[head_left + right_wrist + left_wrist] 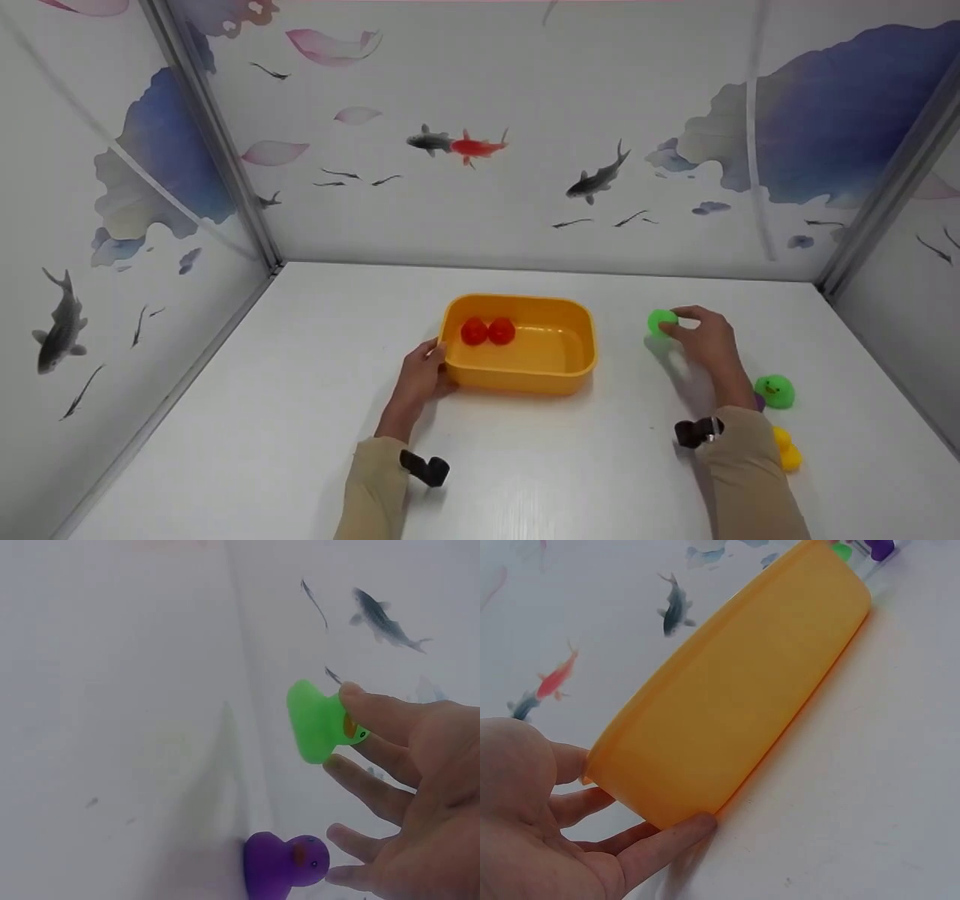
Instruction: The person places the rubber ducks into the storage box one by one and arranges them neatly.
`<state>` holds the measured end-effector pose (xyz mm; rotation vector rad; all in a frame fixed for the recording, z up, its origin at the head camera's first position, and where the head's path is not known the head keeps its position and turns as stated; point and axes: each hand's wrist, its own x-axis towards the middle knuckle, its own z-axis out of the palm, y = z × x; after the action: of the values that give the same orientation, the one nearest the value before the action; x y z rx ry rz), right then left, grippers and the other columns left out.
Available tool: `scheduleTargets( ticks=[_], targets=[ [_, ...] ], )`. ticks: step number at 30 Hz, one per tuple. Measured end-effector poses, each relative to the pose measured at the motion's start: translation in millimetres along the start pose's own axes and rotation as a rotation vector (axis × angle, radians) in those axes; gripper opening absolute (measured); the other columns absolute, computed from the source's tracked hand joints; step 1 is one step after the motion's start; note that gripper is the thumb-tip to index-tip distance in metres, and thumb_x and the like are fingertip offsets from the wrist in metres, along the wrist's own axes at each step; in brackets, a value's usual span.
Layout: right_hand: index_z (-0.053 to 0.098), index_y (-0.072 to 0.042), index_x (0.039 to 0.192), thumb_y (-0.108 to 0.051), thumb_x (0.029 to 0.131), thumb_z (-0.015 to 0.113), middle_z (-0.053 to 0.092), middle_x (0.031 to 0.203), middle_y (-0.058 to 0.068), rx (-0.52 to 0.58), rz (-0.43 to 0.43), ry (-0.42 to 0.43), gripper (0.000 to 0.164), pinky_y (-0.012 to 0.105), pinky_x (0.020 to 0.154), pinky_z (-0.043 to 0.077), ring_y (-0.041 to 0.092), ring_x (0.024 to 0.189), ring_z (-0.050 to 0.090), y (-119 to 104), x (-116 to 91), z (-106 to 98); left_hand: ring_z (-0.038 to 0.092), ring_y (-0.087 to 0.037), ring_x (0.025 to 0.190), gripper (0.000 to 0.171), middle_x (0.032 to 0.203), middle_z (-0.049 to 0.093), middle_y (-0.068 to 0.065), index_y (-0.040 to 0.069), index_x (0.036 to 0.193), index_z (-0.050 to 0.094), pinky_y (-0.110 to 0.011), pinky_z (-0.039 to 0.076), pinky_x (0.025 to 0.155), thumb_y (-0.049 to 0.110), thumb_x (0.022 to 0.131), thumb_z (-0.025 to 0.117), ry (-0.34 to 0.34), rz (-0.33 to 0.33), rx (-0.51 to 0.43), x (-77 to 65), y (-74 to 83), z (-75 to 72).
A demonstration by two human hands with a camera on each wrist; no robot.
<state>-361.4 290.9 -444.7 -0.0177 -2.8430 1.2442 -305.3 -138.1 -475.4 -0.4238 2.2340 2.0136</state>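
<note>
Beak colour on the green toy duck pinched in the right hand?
Orange beak on the green toy duck; clearest in the right wrist view.

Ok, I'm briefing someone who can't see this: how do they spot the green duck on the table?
On the white table, find the orange tub, then look right, past the person's right hand. The green duck sits there, beyond the yellow toy. It lies loose, unlike the other green duck, pinched in that hand.

The left hand (420, 371) grips at lower centre. The right hand (709, 341) pinches at right. Both forearms (750, 480) extend upward.
</note>
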Motion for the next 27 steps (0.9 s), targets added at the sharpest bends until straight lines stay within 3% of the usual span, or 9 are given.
scheduleTargets(
  ticks=[11,20,27],
  targets=[
    [0.044,-0.003,0.149,-0.048,0.097,0.062,0.029,0.161,0.026,0.071,0.052,-0.022,0.071,0.063,0.119,0.028,0.047,0.15,0.022,-37.3,-8.0,-5.6,0.062,-0.023,0.108,0.049,0.142,0.057,-0.016,0.01,0.152,0.042,-0.04,0.059,0.095,0.032,0.108,0.044,-0.001,-0.003,0.007,-0.4,0.2,-0.6],
    [0.049,-0.007,0.144,-0.051,0.093,0.066,0.037,0.158,0.021,0.147,0.024,-0.018,0.07,0.057,0.116,0.038,0.044,0.145,0.035,-60.6,-17.6,2.3,0.062,-0.023,0.106,0.049,0.139,0.059,-0.017,0.01,0.152,0.041,-0.04,0.059,0.094,0.031,0.108,0.043,-0.011,0.0,-0.001,-0.4,-0.1,-1.0],
    [0.051,-0.004,0.135,-0.048,0.09,0.072,0.053,0.144,0.019,0.224,-0.006,-0.041,0.066,0.053,0.117,0.039,0.037,0.139,0.046,-74.2,-20.1,13.2,0.064,-0.022,0.104,0.049,0.138,0.06,-0.018,0.009,0.152,0.042,-0.04,0.06,0.093,0.031,0.108,0.044,-0.006,0.012,-0.002,0.1,-0.7,-1.5]
  ],
)
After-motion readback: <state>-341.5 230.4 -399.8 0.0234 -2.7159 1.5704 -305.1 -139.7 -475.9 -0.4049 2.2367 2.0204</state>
